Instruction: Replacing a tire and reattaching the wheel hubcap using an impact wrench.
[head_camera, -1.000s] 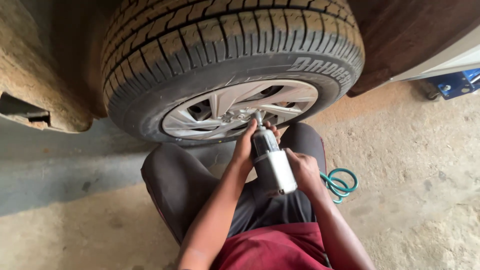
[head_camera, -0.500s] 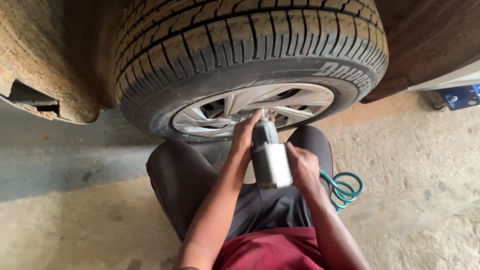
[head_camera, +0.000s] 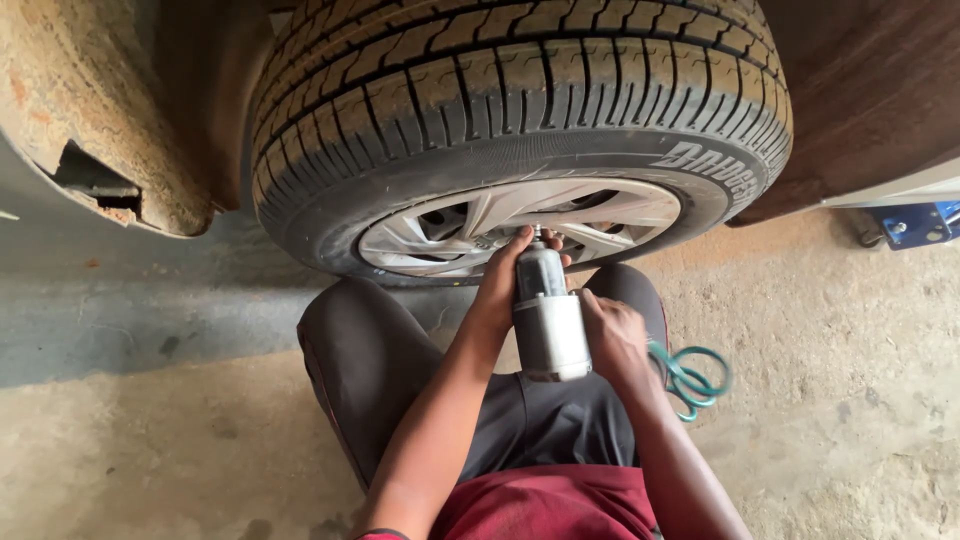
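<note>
A car wheel with a black tyre (head_camera: 520, 110) and a silver rim (head_camera: 470, 225) fills the top of the head view. I hold a grey metal impact wrench (head_camera: 548, 320) with its nose pressed against the hub of the rim. My left hand (head_camera: 505, 280) wraps the front of the tool near the nose. My right hand (head_camera: 612, 335) grips the tool's rear body from the right side. My knees in dark trousers (head_camera: 370, 370) spread below the wheel.
A coiled green air hose (head_camera: 690, 375) lies on the concrete floor by my right knee. A rusty, mud-caked fender edge (head_camera: 110, 150) hangs at the upper left. A blue jack part (head_camera: 915, 225) sits at the right edge under the car body.
The view has shifted slightly so the wheel sits further right and higher. Both hands stay on the impact wrench at the hub.
</note>
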